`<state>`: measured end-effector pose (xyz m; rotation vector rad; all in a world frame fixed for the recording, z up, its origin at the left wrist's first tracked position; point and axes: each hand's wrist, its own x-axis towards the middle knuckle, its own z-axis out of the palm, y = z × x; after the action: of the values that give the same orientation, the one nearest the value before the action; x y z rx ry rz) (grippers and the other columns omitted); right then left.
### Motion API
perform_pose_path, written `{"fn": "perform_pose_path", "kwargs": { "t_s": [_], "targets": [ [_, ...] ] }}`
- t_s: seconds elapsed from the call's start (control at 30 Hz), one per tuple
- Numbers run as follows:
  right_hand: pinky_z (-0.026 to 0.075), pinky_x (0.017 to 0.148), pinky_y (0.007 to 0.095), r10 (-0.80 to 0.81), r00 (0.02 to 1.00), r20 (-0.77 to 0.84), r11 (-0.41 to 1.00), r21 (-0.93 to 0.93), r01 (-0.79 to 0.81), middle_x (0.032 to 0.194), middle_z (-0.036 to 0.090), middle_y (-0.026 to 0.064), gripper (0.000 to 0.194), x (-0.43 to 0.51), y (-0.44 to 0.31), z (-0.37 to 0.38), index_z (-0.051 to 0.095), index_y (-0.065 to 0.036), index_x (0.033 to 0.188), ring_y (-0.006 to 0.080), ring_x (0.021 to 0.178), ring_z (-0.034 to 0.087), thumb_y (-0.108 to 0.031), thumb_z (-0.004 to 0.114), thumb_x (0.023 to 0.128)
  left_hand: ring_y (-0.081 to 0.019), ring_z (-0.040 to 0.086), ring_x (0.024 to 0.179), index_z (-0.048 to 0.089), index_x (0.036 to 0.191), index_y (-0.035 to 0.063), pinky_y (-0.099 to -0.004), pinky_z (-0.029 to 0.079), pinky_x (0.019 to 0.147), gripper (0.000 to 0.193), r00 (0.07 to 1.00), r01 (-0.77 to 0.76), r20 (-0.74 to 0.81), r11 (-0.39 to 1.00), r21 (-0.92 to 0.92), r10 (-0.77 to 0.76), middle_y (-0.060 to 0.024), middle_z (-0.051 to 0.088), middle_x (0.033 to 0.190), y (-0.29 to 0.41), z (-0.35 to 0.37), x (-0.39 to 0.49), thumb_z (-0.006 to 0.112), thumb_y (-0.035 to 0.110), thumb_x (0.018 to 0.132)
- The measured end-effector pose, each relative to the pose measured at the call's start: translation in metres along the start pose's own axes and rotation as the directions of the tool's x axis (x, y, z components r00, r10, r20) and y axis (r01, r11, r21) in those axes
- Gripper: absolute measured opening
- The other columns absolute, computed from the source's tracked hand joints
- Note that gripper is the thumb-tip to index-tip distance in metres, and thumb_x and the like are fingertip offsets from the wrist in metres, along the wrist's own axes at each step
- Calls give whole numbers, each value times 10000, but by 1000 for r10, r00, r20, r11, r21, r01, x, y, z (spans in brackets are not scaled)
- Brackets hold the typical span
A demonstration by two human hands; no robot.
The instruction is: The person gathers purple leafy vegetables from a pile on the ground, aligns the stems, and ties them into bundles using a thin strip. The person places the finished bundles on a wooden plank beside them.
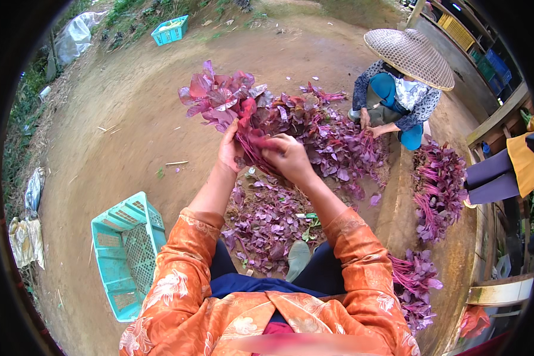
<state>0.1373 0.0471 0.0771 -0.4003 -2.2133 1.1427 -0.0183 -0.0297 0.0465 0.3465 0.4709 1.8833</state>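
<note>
My left hand (232,149) holds a bunch of red amaranth (224,93), its broad purple-red leaves fanning out up and to the left. At the stem part of the bunch, my right hand (289,155) has its fingers bent and closed on a leaf or stems, blurred by motion; its fingertips are partly hidden. Below both hands, loose purple leaves (267,222) lie heaped on the ground between my legs. A small green-and-white item (307,216) rests on that heap. Just beyond my right hand spreads a large pile of red amaranth (329,133).
At left stands a teal plastic crate (109,267); another teal crate (170,31) sits far off. A person in a woven conical hat (409,58) squats at the pile's far end, hands on stems. Bundles (438,191) (413,285) line the right ledge, where another person (493,178) stands.
</note>
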Motion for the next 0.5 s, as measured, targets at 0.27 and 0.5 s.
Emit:
{"fn": "perform_pose_path", "kwargs": {
  "t_s": [0.27, 0.5],
  "targets": [
    [501, 768, 317, 345, 938, -13, 349, 930, -116, 941, 644, 43, 204, 3, 37, -37, 565, -31, 1071, 161, 847, 615, -105, 547, 882, -316, 467, 1180, 435, 1296, 92, -514, 348, 1007, 524, 998, -55, 21, 998, -14, 56, -118, 474, 1309, 16, -17, 8, 497, 392, 871],
    [525, 694, 352, 537, 842, -42, 155, 987, -49, 943, 628, 100, 233, 7, 77, -74, 547, -14, 1025, 217, 786, 616, -148, 381, 932, -305, 454, 1190, 396, 1331, 108, -494, 383, 977, 560, 988, -155, 17, 988, 12, 155, -123, 448, 1336, 23, -30, 16, 469, 435, 883]
  ]
}}
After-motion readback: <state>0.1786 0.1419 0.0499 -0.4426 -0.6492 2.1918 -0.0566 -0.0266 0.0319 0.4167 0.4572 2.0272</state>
